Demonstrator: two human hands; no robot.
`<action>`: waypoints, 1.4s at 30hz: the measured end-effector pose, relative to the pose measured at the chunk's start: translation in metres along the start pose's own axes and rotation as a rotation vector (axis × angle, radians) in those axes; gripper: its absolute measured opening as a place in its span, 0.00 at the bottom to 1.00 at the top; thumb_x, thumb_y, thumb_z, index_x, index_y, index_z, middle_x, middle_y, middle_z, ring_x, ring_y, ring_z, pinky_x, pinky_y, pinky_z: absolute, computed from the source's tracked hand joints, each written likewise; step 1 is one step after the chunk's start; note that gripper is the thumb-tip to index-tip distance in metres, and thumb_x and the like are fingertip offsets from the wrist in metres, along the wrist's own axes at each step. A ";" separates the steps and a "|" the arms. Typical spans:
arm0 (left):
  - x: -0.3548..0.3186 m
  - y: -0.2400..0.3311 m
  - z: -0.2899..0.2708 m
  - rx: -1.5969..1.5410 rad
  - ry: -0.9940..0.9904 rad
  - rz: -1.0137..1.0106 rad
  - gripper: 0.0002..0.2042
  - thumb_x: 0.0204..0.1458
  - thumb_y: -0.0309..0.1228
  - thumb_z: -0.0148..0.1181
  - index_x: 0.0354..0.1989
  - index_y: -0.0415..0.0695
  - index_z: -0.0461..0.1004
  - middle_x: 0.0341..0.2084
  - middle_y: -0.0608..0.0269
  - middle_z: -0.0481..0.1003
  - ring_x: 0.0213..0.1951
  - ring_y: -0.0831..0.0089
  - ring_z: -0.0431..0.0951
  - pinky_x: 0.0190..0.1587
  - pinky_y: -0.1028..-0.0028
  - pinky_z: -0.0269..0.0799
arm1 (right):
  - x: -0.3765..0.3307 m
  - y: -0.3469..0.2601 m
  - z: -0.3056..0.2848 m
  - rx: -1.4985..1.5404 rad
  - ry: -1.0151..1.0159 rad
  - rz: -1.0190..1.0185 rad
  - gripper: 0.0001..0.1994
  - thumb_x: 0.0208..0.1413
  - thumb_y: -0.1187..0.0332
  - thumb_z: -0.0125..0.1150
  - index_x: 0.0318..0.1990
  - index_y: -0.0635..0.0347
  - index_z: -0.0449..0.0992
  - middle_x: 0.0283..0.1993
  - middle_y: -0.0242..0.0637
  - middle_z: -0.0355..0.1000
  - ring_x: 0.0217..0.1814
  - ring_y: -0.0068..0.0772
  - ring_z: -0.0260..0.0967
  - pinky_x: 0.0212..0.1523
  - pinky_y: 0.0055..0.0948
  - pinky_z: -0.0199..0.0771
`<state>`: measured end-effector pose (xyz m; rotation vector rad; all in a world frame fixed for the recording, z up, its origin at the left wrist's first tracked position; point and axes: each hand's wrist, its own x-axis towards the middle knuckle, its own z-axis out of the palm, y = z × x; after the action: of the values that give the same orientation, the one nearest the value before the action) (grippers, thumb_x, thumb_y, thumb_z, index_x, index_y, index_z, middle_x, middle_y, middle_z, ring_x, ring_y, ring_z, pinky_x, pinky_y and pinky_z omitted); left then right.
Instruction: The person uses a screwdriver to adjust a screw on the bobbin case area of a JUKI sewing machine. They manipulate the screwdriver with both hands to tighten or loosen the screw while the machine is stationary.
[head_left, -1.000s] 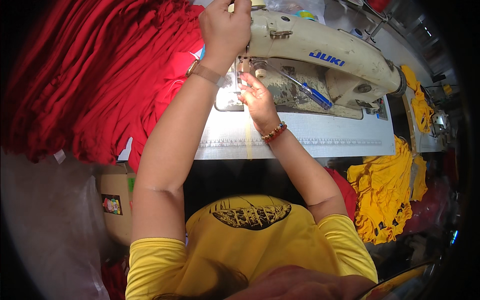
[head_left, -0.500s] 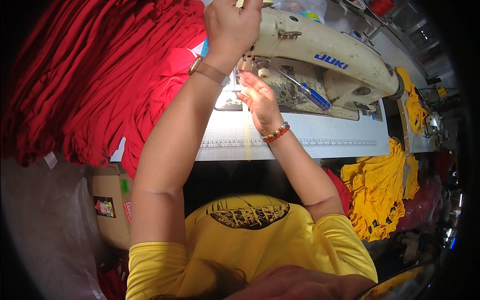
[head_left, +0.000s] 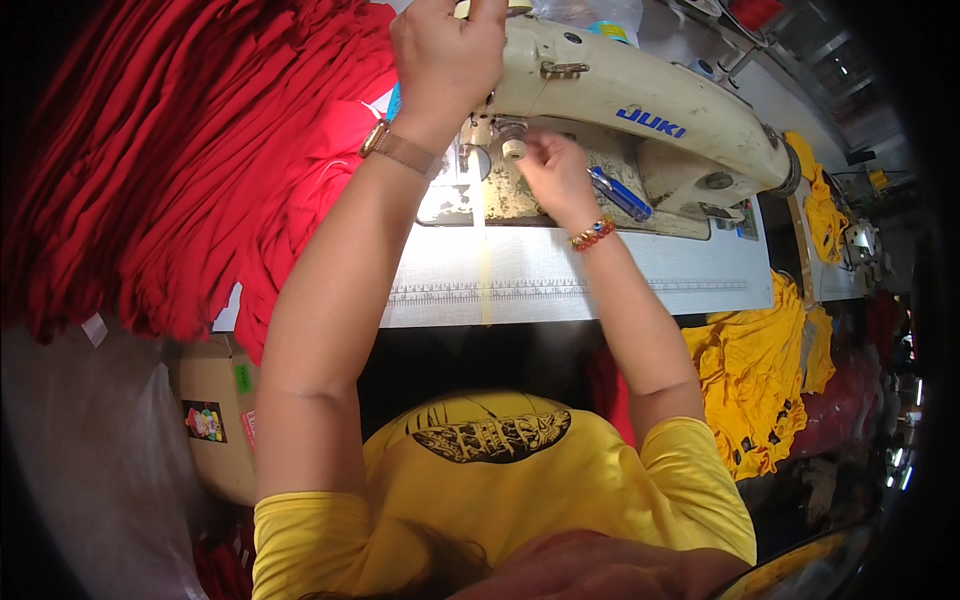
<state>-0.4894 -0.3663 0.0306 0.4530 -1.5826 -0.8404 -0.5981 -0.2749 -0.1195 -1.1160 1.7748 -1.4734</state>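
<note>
At the left end of the cream sewing machine (head_left: 600,95), my left hand (head_left: 445,60) is raised with its fingers curled closed. The picture's top edge cuts off the fingertips, so what they grip is hidden. My right hand (head_left: 560,178) is beside the round thread tension dial (head_left: 513,140), its fingers bent and smeared by motion; whether they touch the dial is unclear. A screwdriver (head_left: 622,194) with a blue handle lies on the machine bed just right of that hand. A pale yellowish strip (head_left: 483,260) runs from under the needle area toward the table's front edge.
Red fabric pieces (head_left: 170,150) are heaped at the left. A printed ruler (head_left: 680,286) lines the front of the white table. Yellow garments (head_left: 755,380) hang at the right, and a cardboard box (head_left: 215,420) stands below the table on the left.
My right hand has moved right, from below the needle area to beside the tension dial, its fingers now bent. My left hand stays at the machine's end. The view has shifted slightly.
</note>
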 end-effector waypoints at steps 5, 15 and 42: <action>0.001 0.000 0.002 0.011 0.011 0.040 0.13 0.53 0.31 0.50 0.20 0.37 0.69 0.09 0.58 0.66 0.15 0.74 0.67 0.20 0.72 0.62 | 0.034 -0.009 -0.036 -0.941 0.070 -0.208 0.16 0.51 0.58 0.56 0.42 0.59 0.72 0.41 0.43 0.73 0.42 0.43 0.71 0.45 0.37 0.69; 0.000 0.001 -0.001 0.009 -0.006 -0.012 0.13 0.53 0.31 0.50 0.20 0.37 0.69 0.09 0.59 0.67 0.15 0.74 0.68 0.20 0.72 0.62 | 0.006 -0.008 -0.044 -0.935 -0.081 -0.407 0.11 0.56 0.60 0.49 0.42 0.51 0.73 0.39 0.42 0.73 0.42 0.48 0.69 0.41 0.42 0.70; 0.001 0.000 0.000 0.023 -0.006 0.001 0.14 0.54 0.32 0.50 0.18 0.37 0.67 0.09 0.61 0.65 0.15 0.76 0.66 0.20 0.73 0.60 | 0.000 -0.025 -0.042 -0.902 -0.173 -0.489 0.12 0.55 0.59 0.49 0.37 0.53 0.75 0.35 0.42 0.74 0.39 0.49 0.69 0.40 0.42 0.69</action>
<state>-0.4896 -0.3674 0.0313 0.4662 -1.5989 -0.8241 -0.6270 -0.2551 -0.0860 -2.1633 2.1827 -0.7077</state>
